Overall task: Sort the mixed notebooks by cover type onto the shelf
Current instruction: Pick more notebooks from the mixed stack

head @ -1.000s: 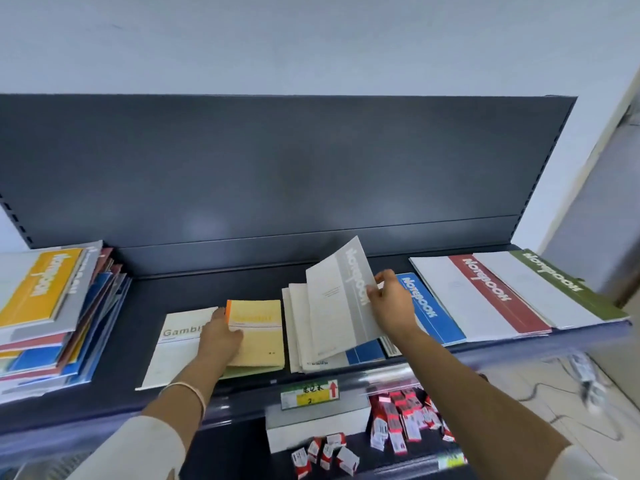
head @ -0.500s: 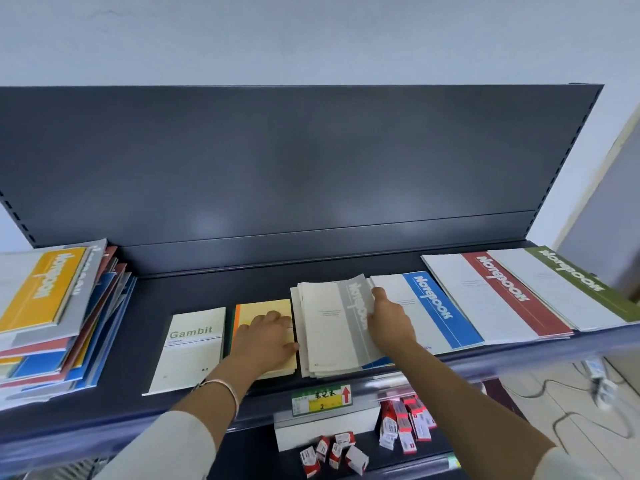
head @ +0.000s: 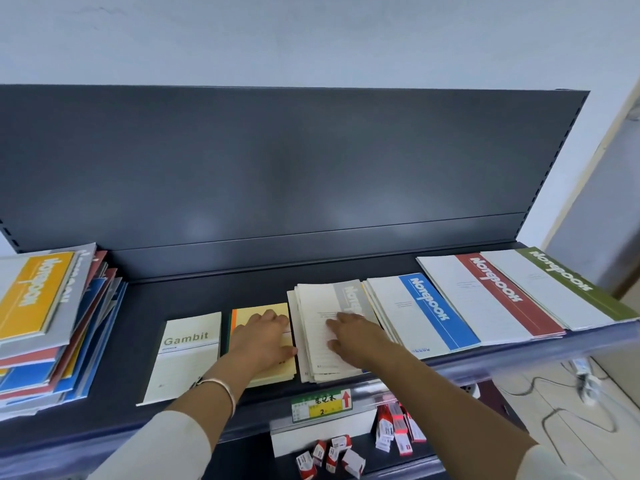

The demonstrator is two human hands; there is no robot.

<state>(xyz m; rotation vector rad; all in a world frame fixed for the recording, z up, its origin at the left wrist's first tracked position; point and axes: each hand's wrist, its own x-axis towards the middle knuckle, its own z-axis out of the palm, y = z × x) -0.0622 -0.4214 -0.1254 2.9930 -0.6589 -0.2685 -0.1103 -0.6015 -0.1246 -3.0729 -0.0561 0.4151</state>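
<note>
Your left hand (head: pixel 263 336) lies flat, fingers spread, on the yellow notebook (head: pixel 277 372), and your right hand (head: pixel 353 336) presses flat on the grey pile (head: pixel 313 306) just to its right; neither hand grips anything. The sorting looks partly done. A row already runs along the near edge of the shelf (head: pixel 145 306): the Gambit notebook (head: pixel 187 362), the yellow one, the grey pile, then the blue pile (head: pixel 426 313), the red pile (head: pixel 485 296) and the green pile (head: pixel 554 282) at the far right. What is left, by my reading, is the mixed stack (head: pixel 45 323) at the left end, a thick, fanned heap of orange, grey, red and blue covers, which has yet to be dealt out. The shelf is dark metal with a tall dark back panel (head: pixel 294 168) against a pale wall (head: pixel 311 36). A green-and-yellow price tag (head: pixel 322 405) sits on the front rail, small red-and-white boxes (head: pixel 329 455) lie on the lower shelf, and a cable (head: pixel 571 410) trails across the floor at right.
</note>
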